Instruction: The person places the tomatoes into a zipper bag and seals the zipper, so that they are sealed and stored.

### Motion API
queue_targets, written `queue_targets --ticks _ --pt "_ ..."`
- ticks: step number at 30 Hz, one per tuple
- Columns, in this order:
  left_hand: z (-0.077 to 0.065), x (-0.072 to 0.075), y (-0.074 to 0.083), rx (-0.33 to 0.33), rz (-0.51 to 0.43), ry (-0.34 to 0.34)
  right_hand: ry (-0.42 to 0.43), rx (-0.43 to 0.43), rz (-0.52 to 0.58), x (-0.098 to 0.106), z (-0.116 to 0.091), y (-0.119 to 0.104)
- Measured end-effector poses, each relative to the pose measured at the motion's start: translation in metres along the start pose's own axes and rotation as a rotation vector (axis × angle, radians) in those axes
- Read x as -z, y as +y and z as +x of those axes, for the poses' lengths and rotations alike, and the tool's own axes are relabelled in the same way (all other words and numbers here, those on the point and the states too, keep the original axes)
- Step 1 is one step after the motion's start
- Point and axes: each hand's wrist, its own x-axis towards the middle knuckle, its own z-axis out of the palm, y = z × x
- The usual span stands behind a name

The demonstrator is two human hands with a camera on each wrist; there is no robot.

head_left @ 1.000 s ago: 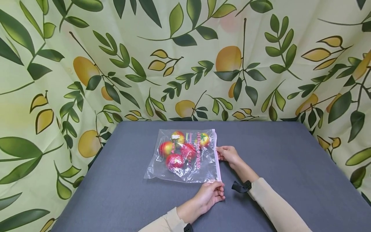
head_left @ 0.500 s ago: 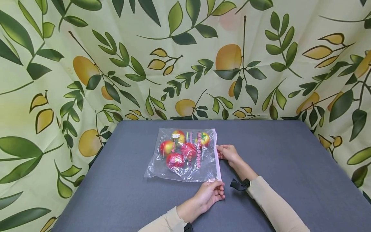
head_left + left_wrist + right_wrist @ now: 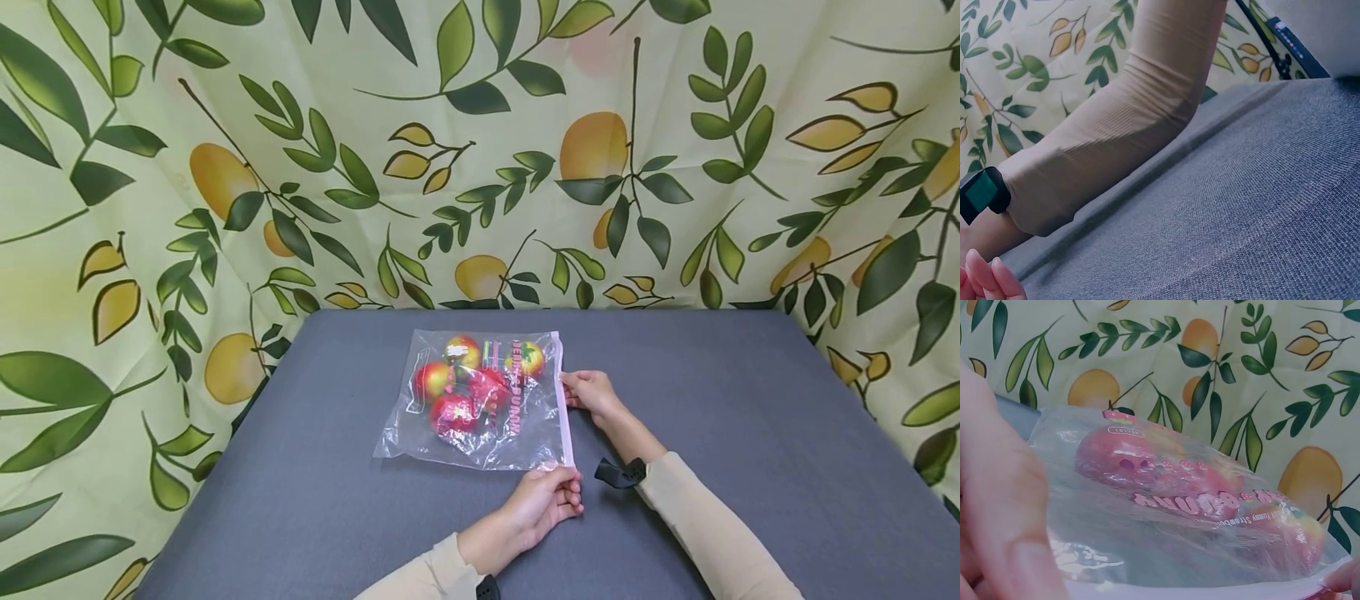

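Note:
A clear zip bag [image 3: 480, 450] with pink print lies on the dark table, holding several red-and-yellow apple-like fruits [image 3: 453, 412]. Its pale pink zip strip [image 3: 567, 421] runs along the right side. My left hand [image 3: 531, 507] pinches the strip's near corner. Farther up, my right hand [image 3: 595, 396] pinches the same strip between thumb and fingers; whether a slider is under them is hidden. In the right wrist view, the fruits [image 3: 1116, 456] show through the film behind the strip [image 3: 1210, 591]. Curled fingertips [image 3: 988, 278] show low in the left wrist view.
The grey-blue table [image 3: 300, 500] is backed by a leaf-and-fruit patterned curtain [image 3: 480, 167] on the back and sides. Dark bands sit at both wrists, including a black wristband [image 3: 621, 473] on the right. The right sleeve [image 3: 1110, 131] crosses the left wrist view.
My right hand has crept slightly away from me along the zip strip. My left hand and the bag stay nearly still; the head view has shifted a little.

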Motion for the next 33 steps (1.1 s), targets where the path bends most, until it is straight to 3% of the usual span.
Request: queue_targets --ticks 33 --pt "0.0006 0.0008 -0.0018 0.007 0.000 0.003 0.042 -0.020 -0.043 -0.0021 0.0095 -0.0030"
